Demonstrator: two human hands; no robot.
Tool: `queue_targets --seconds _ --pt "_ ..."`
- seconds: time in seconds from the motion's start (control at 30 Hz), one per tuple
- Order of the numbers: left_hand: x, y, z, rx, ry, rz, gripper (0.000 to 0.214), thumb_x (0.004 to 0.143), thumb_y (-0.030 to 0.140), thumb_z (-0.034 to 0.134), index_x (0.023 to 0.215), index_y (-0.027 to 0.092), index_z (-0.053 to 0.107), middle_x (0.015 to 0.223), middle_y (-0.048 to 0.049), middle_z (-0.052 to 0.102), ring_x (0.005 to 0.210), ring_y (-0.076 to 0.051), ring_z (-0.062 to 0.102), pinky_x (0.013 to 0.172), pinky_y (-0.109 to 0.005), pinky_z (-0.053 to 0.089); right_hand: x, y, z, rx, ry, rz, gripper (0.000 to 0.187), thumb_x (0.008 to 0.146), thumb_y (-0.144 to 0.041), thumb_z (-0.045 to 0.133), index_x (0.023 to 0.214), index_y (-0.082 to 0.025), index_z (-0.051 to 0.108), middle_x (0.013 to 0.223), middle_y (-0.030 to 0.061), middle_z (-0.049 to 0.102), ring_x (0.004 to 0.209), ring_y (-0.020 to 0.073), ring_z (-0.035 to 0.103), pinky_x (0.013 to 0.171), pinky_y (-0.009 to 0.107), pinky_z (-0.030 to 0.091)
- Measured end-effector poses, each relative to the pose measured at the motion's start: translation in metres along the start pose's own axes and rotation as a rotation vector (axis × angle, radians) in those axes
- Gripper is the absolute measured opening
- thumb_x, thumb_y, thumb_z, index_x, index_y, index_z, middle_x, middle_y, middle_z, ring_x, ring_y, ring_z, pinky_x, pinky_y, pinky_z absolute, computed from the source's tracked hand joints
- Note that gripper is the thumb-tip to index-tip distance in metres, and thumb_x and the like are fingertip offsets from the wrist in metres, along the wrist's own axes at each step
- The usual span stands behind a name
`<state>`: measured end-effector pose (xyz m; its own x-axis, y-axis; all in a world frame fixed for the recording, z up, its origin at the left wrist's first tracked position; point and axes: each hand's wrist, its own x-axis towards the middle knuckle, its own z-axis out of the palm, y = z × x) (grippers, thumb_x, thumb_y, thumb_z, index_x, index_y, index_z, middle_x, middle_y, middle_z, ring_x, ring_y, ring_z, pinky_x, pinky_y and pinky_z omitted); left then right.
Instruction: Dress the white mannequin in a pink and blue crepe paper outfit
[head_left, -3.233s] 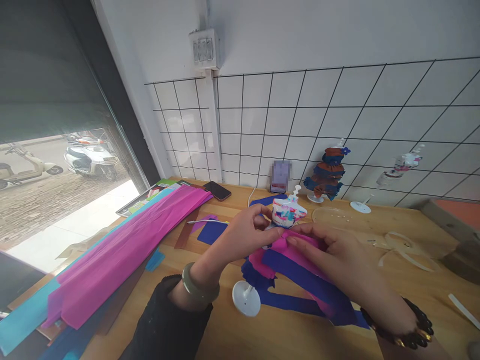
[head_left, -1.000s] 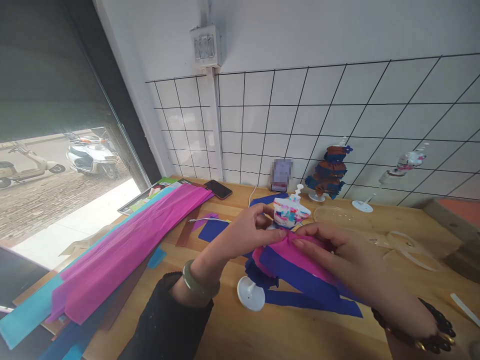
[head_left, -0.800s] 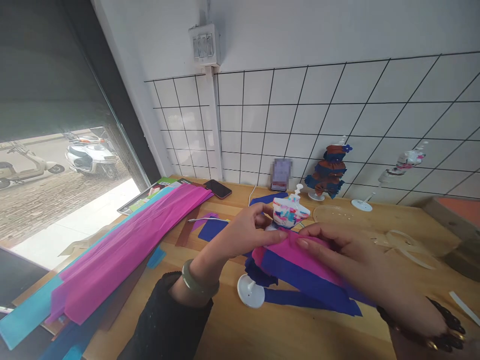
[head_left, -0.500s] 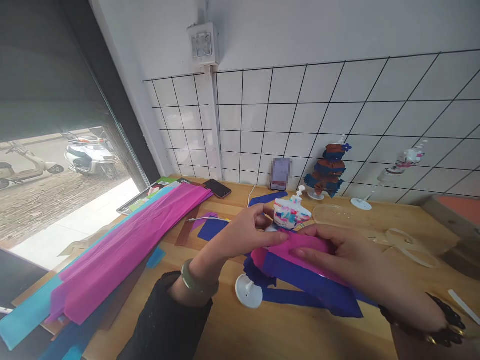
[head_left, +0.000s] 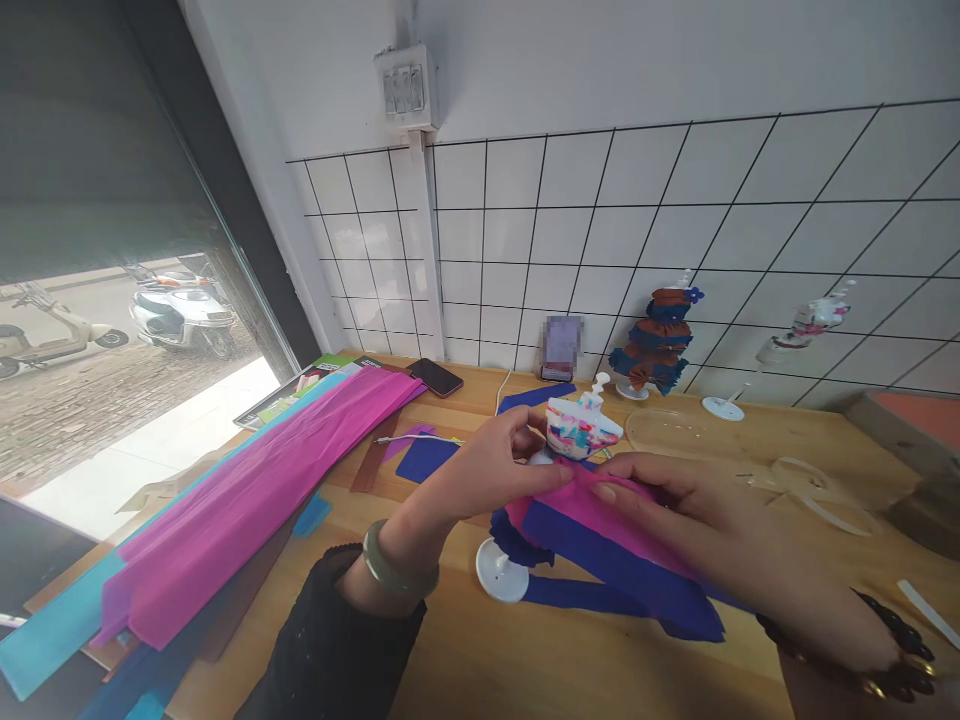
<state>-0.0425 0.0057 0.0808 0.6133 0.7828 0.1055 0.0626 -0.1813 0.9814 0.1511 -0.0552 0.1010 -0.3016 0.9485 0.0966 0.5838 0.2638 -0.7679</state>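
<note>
A small white dress form (head_left: pixel 581 428) with pink, blue and red splashes leans over the table, its round white base (head_left: pixel 502 572) tipped toward me. My left hand (head_left: pixel 502 455) is closed around its waist, the thumb pressing a gathered pink paper strip (head_left: pixel 559 510) against it. Thumb and fingers of my right hand (head_left: pixel 694 510) pinch the same strip a little to the right. A dark blue paper strip (head_left: pixel 622 565) hangs below the pink one, with a ruffled blue edge near the base. Some left fingers are hidden behind the form.
Long pink paper sheets (head_left: pixel 247 510) lie over blue ones at left. A black phone (head_left: pixel 436 378) rests near the wall. Behind stand a dress form in brown and blue ruffles (head_left: pixel 660 340) and a white stand base (head_left: pixel 722 408). A cardboard box (head_left: pixel 915 450) occupies the right.
My right thumb has shifted slightly up and left, and the pink strip is more bunched at the waist. The white base has moved slightly up and right.
</note>
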Motion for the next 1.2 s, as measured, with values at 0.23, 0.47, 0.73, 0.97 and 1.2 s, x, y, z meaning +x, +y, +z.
queue_targets --seconds 0.23,0.47,0.73,0.97,1.2 --pt "0.0003 -0.0007 0.001 -0.024 0.001 0.01 0.041 0.073 0.032 0.067 0.107 0.016 0.051 0.091 -0.0067 0.061 0.092 -0.021 0.059 0.075 -0.032 0.045 0.0028 0.0 0.0035 0.013 0.061 -0.003 0.025 0.082 -0.046 0.055 0.085 -0.027 0.07 0.081 -0.0005 0.07 0.07 0.0157 0.062 0.059 0.026 0.048" --pt "-0.0007 0.0014 0.001 -0.004 0.004 0.009 0.042 0.074 0.034 0.066 0.109 0.015 0.052 0.093 -0.008 0.062 0.086 -0.019 0.059 0.072 -0.03 0.045 0.004 -0.0022 0.0038 0.061 0.063 0.057 0.031 0.082 -0.05 0.053 0.086 -0.024 0.069 0.077 0.0015 0.069 0.063 0.0153 0.061 0.051 0.025 0.047" --pt "-0.0015 0.0018 0.0006 -0.022 -0.003 0.007 0.042 0.073 0.034 0.067 0.108 0.015 0.054 0.093 -0.0085 0.063 0.087 -0.019 0.059 0.073 -0.03 0.045 0.0044 -0.002 0.0033 0.071 0.027 0.037 0.031 0.084 -0.05 0.051 0.083 -0.024 0.067 0.079 0.0017 0.068 0.068 0.016 0.061 0.055 0.026 0.048" --pt "-0.0015 0.0005 0.0001 -0.01 -0.016 0.006 0.045 0.071 0.038 0.069 0.107 0.016 0.054 0.094 -0.0084 0.063 0.088 -0.02 0.06 0.073 -0.031 0.046 0.0053 0.0032 0.0037 0.071 0.035 0.08 0.036 0.081 -0.055 0.051 0.075 -0.023 0.065 0.072 0.0019 0.064 0.062 0.0148 0.055 0.051 0.025 0.044" --pt "-0.0015 0.0002 0.0008 -0.046 -0.042 0.007 0.048 0.068 0.036 0.072 0.108 0.017 0.052 0.097 -0.0091 0.062 0.092 -0.021 0.059 0.076 -0.033 0.046 0.0039 0.0047 -0.0026 0.124 -0.031 0.116 0.034 0.082 -0.052 0.051 0.076 -0.021 0.065 0.068 0.0007 0.062 0.058 0.0126 0.056 0.047 0.022 0.044"
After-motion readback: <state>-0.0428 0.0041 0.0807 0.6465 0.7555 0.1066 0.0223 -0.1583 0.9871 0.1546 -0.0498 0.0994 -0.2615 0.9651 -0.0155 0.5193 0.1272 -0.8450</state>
